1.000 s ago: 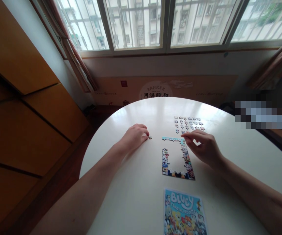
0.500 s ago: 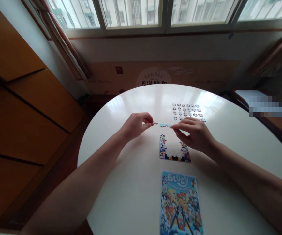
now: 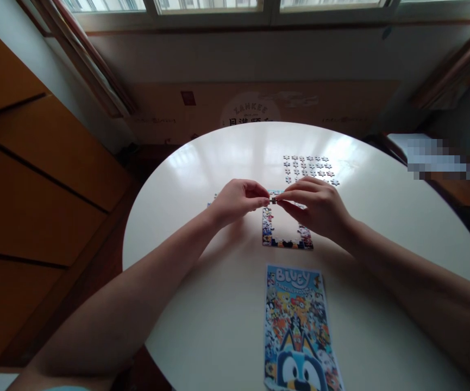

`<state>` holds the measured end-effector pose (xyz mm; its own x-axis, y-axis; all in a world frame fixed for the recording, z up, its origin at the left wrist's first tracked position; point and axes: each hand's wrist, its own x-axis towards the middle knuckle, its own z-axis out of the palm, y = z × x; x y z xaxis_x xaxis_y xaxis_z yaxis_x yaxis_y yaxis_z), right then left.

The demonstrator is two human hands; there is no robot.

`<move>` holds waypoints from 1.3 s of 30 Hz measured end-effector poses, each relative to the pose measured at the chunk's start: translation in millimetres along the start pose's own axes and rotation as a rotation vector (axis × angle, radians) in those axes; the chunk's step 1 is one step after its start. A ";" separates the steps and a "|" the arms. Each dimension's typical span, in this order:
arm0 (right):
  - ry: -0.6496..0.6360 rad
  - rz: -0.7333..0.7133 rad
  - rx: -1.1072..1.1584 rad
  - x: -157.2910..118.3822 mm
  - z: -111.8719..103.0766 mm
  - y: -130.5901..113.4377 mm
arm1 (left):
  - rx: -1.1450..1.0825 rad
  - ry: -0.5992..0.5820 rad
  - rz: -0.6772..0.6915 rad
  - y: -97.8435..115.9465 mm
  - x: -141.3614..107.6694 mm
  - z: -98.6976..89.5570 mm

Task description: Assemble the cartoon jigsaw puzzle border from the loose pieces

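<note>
Above the upper edge of a puzzle frame, my left hand and my right hand nearly meet. A small puzzle piece is pinched between their fingertips, with both hands touching it. The joined pieces form a border around a bare white middle, and its upper part lies partly behind my fingers. Beyond my right hand, loose puzzle pieces lie in rows. A few more pieces show just behind my left hand, mostly hidden.
A colourful Bluey picture sheet lies near the front of the round white table. Wooden cabinets stand at the left. A printed box panel is beyond the table, under the window.
My hands have come together, my left hand moving right to meet the right at the small piece. The view has tilted down, showing more of the picture sheet.
</note>
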<state>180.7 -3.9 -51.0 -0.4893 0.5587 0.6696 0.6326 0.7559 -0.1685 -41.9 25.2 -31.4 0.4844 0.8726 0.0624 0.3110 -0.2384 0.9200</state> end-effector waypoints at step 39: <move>-0.138 0.173 -0.048 -4.2 21.8 13.4 | 0.617 0.036 -0.009 -2.5 -3.8 -12.6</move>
<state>178.1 11.4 -71.9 -0.4462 0.7228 0.5277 0.7406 0.6292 -0.2357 -54.9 27.9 -29.0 0.4555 0.8867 0.0787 0.7356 -0.4247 0.5277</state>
